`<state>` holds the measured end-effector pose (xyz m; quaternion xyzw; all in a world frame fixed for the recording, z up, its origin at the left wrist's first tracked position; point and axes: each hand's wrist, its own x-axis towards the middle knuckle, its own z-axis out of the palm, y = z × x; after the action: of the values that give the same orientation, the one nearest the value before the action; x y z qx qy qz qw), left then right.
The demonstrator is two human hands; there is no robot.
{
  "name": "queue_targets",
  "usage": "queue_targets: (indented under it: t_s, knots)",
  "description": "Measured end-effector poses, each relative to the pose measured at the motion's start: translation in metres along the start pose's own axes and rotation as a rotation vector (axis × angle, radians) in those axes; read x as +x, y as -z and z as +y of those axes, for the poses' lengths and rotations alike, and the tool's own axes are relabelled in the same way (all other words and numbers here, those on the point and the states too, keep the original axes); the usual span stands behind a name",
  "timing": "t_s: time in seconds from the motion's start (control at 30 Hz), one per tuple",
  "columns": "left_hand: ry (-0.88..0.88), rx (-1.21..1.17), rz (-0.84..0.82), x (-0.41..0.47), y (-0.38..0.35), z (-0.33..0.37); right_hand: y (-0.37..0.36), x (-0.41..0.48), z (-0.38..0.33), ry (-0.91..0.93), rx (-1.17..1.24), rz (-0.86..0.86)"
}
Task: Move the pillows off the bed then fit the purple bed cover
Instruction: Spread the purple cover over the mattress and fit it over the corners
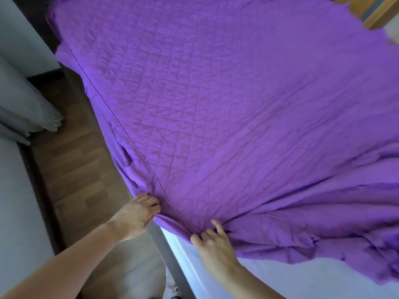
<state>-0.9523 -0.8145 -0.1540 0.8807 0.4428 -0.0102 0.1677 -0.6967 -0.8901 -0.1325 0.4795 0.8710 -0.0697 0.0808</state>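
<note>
I am looking down at the purple bed cover (216, 104), which is lying spread over most of the bed, its quilted top reaching to the far edge and its stitched seam running along the left side. On the near right it is bunching into loose folds and is leaving the near corner uncovered, so the white mattress (280, 275) is showing bare there. To the left of the bed the wooden floor (73, 165) is running from near to far, and grey curtains (26, 108) are hanging down to it at the far left. A grey bed rail (168, 255) is showing along the near left edge, just under the mattress. A piece of light wooden furniture (375, 9) is peeking in at the far right. My left hand (138, 214) is gripping the cover's hanging side panel at the near left edge, fingers curled into the cloth just left of the seam. My right hand (216, 244) is pinching the gathered edge of the cover on top of the mattress, thumb and curled fingers digging into the fabric, near the left one.
</note>
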Motion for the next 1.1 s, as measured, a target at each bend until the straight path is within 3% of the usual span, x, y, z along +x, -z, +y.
queue_targets:
  t_s: [0.1,0.23,0.4,0.5,0.6,0.73,0.87,1.1]
  knots:
    - [0.081,-0.028,-0.018,-0.018,-0.005,0.002,0.004,-0.006,-0.02,-0.019,0.013,-0.022]
    - [0.185,0.012,-0.218,-0.021,0.0,0.016,0.003,-0.018,-0.027,-0.105,0.043,-0.098]
    - [0.229,0.136,-0.339,-0.011,0.001,0.053,-0.001,-0.027,-0.001,-0.278,0.099,0.103]
    - [0.188,0.182,-0.187,-0.01,-0.012,0.085,-0.002,-0.049,0.028,-0.388,-0.005,0.094]
    - [0.116,0.202,-0.062,-0.005,-0.031,0.113,-0.008,-0.067,0.059,-0.472,-0.105,-0.034]
    - [0.14,0.203,0.023,0.006,-0.052,0.146,-0.014,-0.077,0.076,-0.412,-0.239,-0.091]
    - [0.108,0.175,0.14,0.0,-0.054,0.159,-0.017,-0.107,0.067,-0.271,-0.147,-0.058]
    - [0.026,0.228,0.004,-0.066,-0.074,0.169,-0.044,-0.186,-0.002,-0.065,-0.077,0.063]
